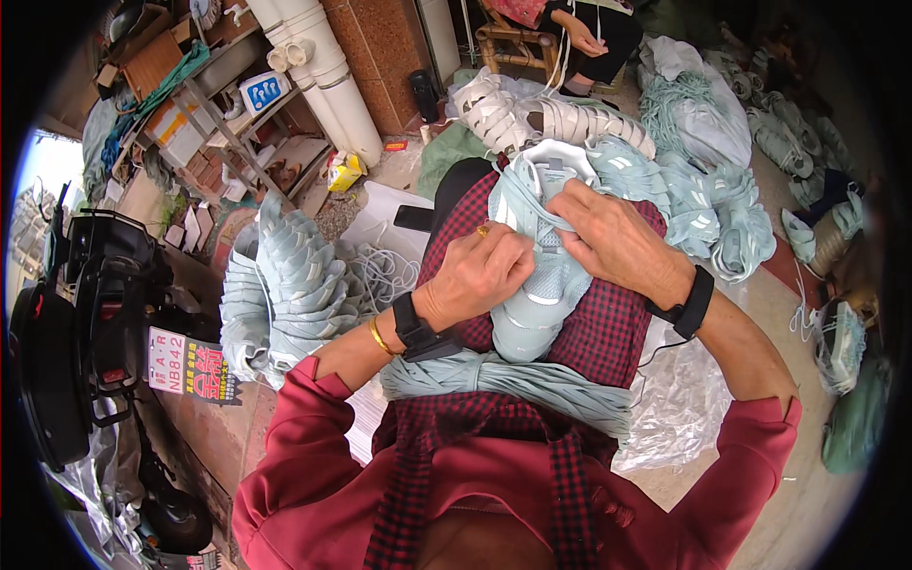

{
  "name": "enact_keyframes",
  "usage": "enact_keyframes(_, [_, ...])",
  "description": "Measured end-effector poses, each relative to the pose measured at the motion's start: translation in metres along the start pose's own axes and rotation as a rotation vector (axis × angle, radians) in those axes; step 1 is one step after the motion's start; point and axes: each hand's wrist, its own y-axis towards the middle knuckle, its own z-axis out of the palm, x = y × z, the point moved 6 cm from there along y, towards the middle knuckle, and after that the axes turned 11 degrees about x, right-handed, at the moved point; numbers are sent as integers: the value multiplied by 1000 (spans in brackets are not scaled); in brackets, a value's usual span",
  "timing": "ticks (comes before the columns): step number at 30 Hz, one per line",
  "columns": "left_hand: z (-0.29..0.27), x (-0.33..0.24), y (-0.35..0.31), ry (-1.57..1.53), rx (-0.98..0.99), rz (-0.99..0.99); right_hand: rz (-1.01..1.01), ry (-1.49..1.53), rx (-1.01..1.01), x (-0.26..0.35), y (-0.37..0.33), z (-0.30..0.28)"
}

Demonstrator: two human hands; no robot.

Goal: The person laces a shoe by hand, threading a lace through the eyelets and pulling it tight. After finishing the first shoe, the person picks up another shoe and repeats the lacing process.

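A pale mint sneaker upper (528, 326) lies on my lap, toe toward me and white-lined collar away. My left hand (482, 269) is closed at the left side of its lacing area; what the fingers pinch is hidden. My right hand (616, 236) bends over the right eyelets, fingers closed on a pale mint shoelace (543, 211) that loops across the tongue. A thick bundle of mint laces (503, 383) lies across my lap, over a red-and-black checked apron (611, 353).
Stacked mint shoe uppers (302, 290) stand at left, beside loose laces (385, 274) and a black phone (412, 218). White uppers (494, 112) and more mint uppers (717, 214) lie ahead. Another person's hand (581, 36) holds white strands. A parked scooter (81, 323) stands far left.
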Motion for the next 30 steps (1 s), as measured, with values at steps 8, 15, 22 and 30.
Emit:
enact_keyframes(8, [-3, -5, 3, -76, -43, -68, 10, -67, 166, 1, 15, -4])
enact_keyframes(15, [1, -3, 1, -97, -24, -82, 229, 453, 335, -29, 27, -3])
enact_keyframes(22, [-1, 6, 0, -349, -56, -173, 222, 648, 328, -35, 25, -3])
enact_keyframes(30, [-9, 9, -7, -497, -9, -192, 325, 328, 16, -5, 7, -39])
